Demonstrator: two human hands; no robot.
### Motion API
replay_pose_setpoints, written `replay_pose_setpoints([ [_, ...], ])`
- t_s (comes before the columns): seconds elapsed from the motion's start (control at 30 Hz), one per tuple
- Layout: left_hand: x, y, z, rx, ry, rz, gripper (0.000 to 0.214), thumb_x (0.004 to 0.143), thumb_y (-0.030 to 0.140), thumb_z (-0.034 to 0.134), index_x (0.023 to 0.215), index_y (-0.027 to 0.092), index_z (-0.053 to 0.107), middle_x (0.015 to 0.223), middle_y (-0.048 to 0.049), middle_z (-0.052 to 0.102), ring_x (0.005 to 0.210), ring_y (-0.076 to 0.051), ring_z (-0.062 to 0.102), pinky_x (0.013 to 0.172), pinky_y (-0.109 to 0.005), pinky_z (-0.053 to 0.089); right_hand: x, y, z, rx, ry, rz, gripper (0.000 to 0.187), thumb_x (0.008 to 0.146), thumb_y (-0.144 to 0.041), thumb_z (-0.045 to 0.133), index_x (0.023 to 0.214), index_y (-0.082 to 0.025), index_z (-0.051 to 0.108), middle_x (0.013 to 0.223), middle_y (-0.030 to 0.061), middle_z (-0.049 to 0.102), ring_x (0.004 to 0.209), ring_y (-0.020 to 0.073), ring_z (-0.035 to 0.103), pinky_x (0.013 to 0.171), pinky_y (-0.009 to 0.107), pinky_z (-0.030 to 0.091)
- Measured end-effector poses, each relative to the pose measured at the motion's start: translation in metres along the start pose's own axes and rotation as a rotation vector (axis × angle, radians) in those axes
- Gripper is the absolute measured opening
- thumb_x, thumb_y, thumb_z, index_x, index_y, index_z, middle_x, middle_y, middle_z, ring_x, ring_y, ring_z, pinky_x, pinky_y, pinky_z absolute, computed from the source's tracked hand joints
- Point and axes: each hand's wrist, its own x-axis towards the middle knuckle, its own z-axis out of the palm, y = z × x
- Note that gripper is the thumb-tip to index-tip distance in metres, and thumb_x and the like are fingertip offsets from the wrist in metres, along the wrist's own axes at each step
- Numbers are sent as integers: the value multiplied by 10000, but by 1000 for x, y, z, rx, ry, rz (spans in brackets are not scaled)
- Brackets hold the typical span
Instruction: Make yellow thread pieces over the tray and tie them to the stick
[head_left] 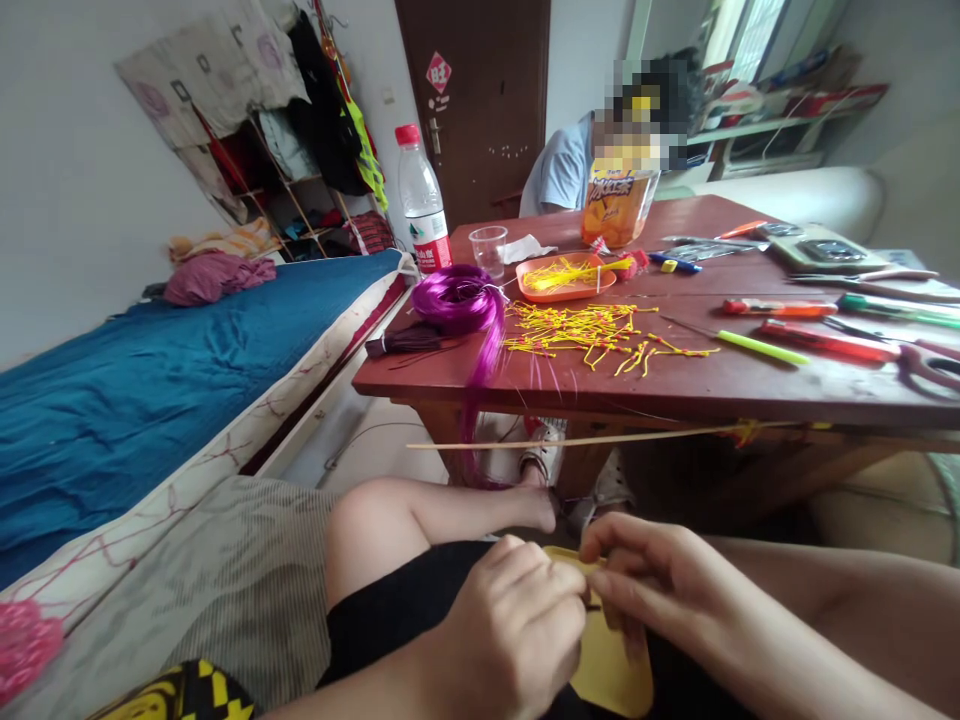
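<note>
My left hand point(517, 625) is closed above my lap, its fingertips meeting those of my right hand. My right hand point(660, 580) pinches with thumb and forefinger at the same spot. Whatever lies between the fingertips is too small and hidden to make out. Just under both hands, a shallow yellow tray point(619, 665) rests on my lap, and a short dark mark shows near the fingertips. On the table in front lie many yellow cords with red bits point(577, 330) and a coil of purple thread point(459, 300), its loose end hanging over the edge.
A thin wooden stick point(555, 441) runs along the front edge of the table point(675, 390). An orange tray point(559, 292), a water bottle point(421, 200), a drink jug point(619, 205), a yellow-handled tool point(765, 347) and pliers point(934, 365) are on top. Another person point(562, 165) sits opposite.
</note>
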Motion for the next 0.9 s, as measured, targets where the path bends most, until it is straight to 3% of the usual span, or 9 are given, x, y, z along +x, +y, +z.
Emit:
replay_pose_setpoints([
  [0.07,1,3,-2,32,-45,-104,213,830,72,414,689,136,561,706,-38,630,596,-141,468,589,-293,373,-4,2,1,-338,126,-135,32,736,-203,523,748,-185,547,622,2,609,561,148,574,523,234,418],
  [0.17,2,7,-1,66,-45,-181,197,831,66,430,700,137,558,740,-40,640,610,-144,476,598,-294,384,-6,7,5,-663,255,-335,163,788,-158,457,702,-187,592,672,35,628,628,190,604,567,277,455],
  [0.23,2,9,0,74,-22,-202,201,837,64,420,715,138,561,750,-41,644,612,-146,483,597,-294,390,-6,11,7,-705,286,-412,230,826,-158,412,724,-184,616,692,47,639,662,197,623,585,281,481],
  [0.4,0,10,3,53,-38,-239,198,841,61,427,716,138,560,743,-39,647,619,-145,494,597,-288,402,-7,16,8,-671,258,-408,250,867,-179,393,725,-201,597,728,32,633,677,160,639,599,227,506],
  [0.6,-1,10,8,-34,-11,-316,189,829,45,450,697,145,542,703,-25,633,607,-137,490,583,-279,403,-9,18,11,-702,280,-519,213,861,-136,393,778,-203,578,699,8,627,734,161,652,836,263,466],
  [0.73,-4,8,5,-105,-28,-395,155,825,66,482,736,163,564,780,-34,621,674,-144,517,634,-280,440,-8,20,13,-505,246,-367,192,846,-198,435,704,-190,563,651,4,604,614,143,598,676,233,478],
  [0.83,-8,7,-1,-99,-49,-478,100,783,86,551,815,171,592,941,-73,590,753,-165,536,682,-310,465,-8,22,16,-192,210,-153,195,802,-276,505,653,-171,572,571,-11,562,543,127,530,531,203,418],
  [0.9,-10,9,-4,-117,-60,-506,149,748,62,567,845,172,595,922,-70,595,771,-174,545,698,-322,469,-9,23,20,71,192,-30,197,761,-315,558,645,-156,576,514,-30,520,504,110,489,499,196,376],
])
